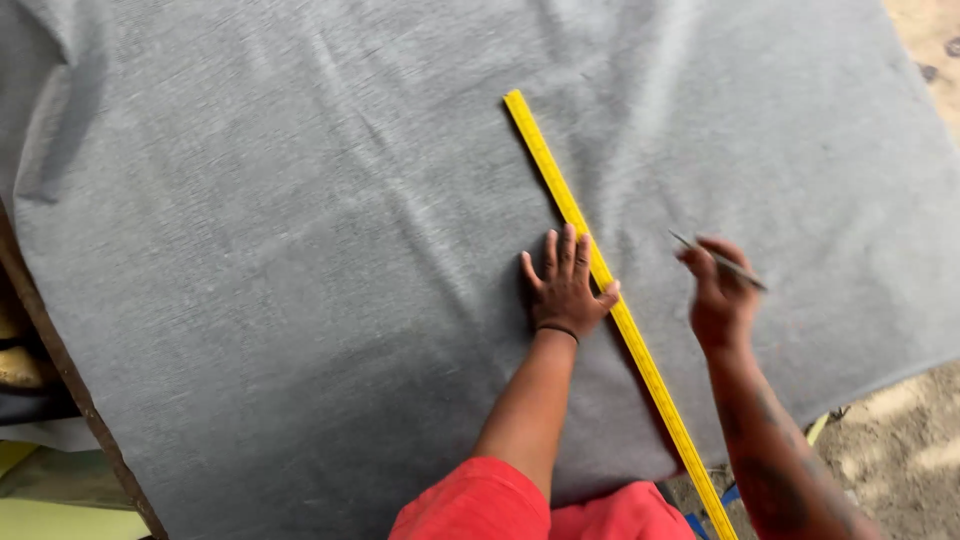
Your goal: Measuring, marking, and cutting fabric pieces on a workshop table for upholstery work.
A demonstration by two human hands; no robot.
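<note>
A long yellow ruler [556, 185] lies diagonally across a large grey cloth [300, 250], running from the upper middle down to the near edge. My left hand [566, 285] presses flat on the cloth with fingers spread, its thumb and fingertips against the ruler's left side. My right hand [720, 292] hovers just right of the ruler, pinching a thin grey pencil-like marker [735, 268] that points up-left. The marker tip is a short way off the ruler's edge.
The cloth covers a table whose dark wooden edge [70, 385] shows at the left. Sandy ground [900, 450] lies to the lower right and upper right. My red clothing [500, 505] is at the bottom. Yellowish objects [18, 365] sit at far left.
</note>
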